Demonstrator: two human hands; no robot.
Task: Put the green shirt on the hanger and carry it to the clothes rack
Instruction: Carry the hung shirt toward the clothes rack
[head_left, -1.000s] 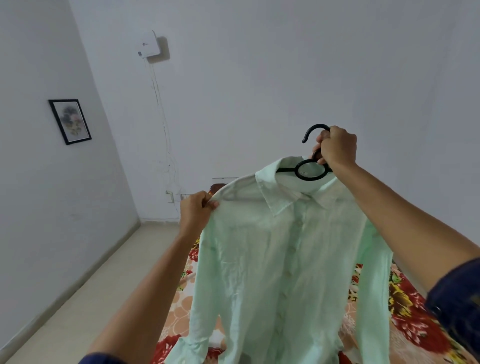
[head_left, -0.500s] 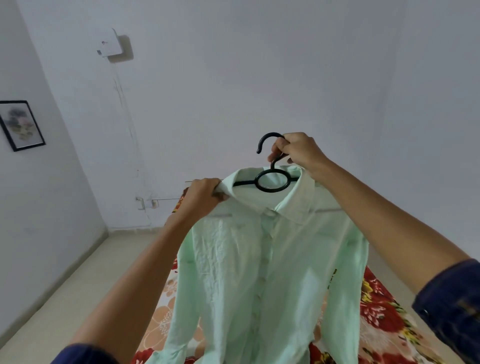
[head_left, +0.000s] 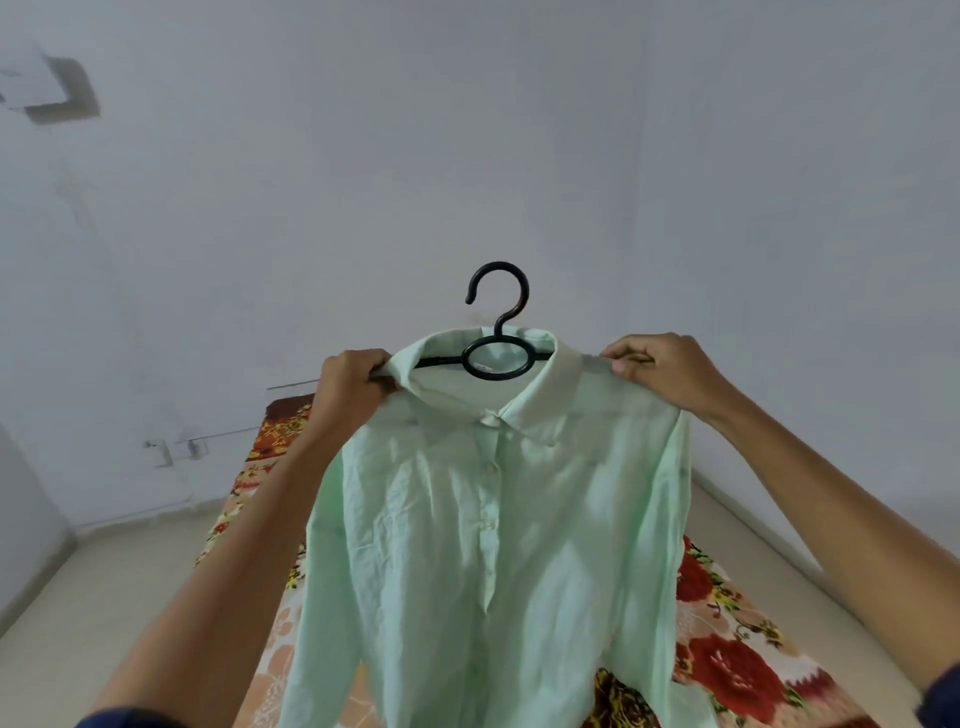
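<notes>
We hold the green shirt (head_left: 493, 519) up over the floral bedspread (head_left: 727, 654). Our left hand (head_left: 353, 384) pinches one shoulder; our right hand (head_left: 660, 371) (off the hanger neck now) pinches the other. Farther, the black hanger (head_left: 496, 332) sits inside the collar, so carrying comes next.

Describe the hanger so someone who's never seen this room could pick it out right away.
Look to the middle of the view, against the plain white wall, where two hands hold up a pale green shirt by its shoulders. The hanger sits inside the shirt's collar, its hook rising above. It is the only black thing there, with an oval ring under the hook.
</notes>
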